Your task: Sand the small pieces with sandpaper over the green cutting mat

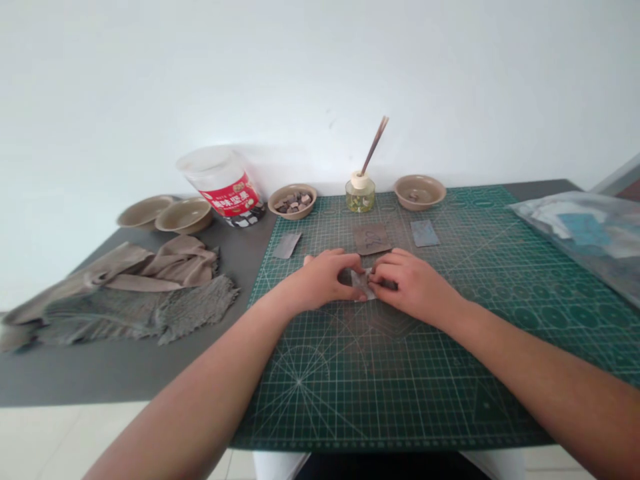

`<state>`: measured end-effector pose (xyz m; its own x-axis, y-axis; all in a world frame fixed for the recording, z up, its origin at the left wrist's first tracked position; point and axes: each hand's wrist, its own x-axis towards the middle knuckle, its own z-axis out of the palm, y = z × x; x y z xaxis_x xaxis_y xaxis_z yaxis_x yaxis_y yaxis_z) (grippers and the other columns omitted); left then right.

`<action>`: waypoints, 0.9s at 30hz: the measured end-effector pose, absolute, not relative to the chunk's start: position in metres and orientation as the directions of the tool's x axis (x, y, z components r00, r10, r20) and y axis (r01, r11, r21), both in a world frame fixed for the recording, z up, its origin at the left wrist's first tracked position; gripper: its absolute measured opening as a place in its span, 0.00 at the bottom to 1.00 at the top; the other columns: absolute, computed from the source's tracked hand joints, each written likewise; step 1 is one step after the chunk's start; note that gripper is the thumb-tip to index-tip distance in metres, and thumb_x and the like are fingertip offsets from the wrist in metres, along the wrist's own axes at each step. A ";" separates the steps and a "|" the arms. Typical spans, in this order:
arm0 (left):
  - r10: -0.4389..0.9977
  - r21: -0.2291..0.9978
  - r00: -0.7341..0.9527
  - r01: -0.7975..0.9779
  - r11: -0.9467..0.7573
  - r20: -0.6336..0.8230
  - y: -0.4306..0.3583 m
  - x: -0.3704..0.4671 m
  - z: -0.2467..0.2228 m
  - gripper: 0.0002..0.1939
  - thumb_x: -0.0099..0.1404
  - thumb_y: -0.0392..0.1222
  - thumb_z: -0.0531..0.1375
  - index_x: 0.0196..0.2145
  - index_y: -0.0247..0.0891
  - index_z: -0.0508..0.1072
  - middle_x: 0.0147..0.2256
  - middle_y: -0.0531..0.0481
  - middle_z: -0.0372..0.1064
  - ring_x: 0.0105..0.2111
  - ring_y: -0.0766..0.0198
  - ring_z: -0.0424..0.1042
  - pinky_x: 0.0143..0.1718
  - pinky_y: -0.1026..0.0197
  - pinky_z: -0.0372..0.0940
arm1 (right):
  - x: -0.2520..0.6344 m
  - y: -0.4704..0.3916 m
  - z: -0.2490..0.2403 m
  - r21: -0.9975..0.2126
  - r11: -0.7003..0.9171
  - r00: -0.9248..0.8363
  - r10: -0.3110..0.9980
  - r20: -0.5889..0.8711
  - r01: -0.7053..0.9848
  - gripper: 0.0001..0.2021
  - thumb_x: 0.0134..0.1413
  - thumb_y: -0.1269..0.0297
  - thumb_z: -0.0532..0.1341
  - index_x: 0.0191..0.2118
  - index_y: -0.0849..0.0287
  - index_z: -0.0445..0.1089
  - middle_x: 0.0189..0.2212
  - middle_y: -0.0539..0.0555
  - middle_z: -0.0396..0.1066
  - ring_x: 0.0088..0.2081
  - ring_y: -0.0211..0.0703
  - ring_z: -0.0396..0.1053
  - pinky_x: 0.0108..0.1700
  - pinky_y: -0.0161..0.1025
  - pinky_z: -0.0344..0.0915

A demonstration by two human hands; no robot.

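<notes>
Both hands meet over a small pale sheet (361,287) lying on the green cutting mat (320,373). My left hand (333,277) is at the sheet's left side, thumb and fingers apart in a curve, fingertips on its edges. The fingers of my right hand (403,280) are pinched together at the sheet's right side; what they hold is too small and hidden to name. Just behind the hands lies a brown square (371,239) with dark marks on it. A grey piece (287,245) rests to the left, a blue-grey piece (425,233) to the right.
Along the wall stand a bowl of small stone-like pieces (293,202), a reed diffuser (360,193), a bowl with little in it (419,192) and a red-labelled jar (223,187). Two bowls (184,215) and a crumpled cloth (135,287) are left, a plastic bag (585,227) right.
</notes>
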<state>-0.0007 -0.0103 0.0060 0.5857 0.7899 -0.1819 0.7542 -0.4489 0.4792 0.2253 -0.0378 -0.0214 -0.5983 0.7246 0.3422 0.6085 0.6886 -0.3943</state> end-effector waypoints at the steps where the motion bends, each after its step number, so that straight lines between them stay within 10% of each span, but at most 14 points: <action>1: 0.790 0.480 0.586 0.753 -0.450 -0.179 -0.010 -0.001 0.006 0.22 0.57 0.59 0.66 0.46 0.46 0.73 0.43 0.49 0.69 0.48 0.49 0.66 0.49 0.49 0.56 | 0.225 -0.037 -0.021 -0.398 0.694 -0.609 0.718 0.337 0.599 0.06 0.60 0.69 0.63 0.30 0.58 0.70 0.34 0.54 0.73 0.39 0.46 0.66 0.45 0.43 0.63; 27: 0.800 0.477 0.576 0.758 -0.444 -0.170 -0.011 0.002 0.007 0.21 0.57 0.59 0.65 0.44 0.45 0.74 0.42 0.49 0.69 0.46 0.49 0.67 0.48 0.48 0.56 | 0.216 -0.038 -0.020 -0.391 0.681 -0.597 0.732 0.329 0.620 0.07 0.57 0.69 0.65 0.29 0.57 0.68 0.32 0.52 0.73 0.40 0.46 0.65 0.46 0.43 0.62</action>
<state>0.0016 -0.0114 0.0068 0.5756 0.7999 -0.1698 0.7582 -0.4442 0.4773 0.2161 -0.0382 -0.0198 -0.5966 0.7321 0.3289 0.6196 0.6806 -0.3909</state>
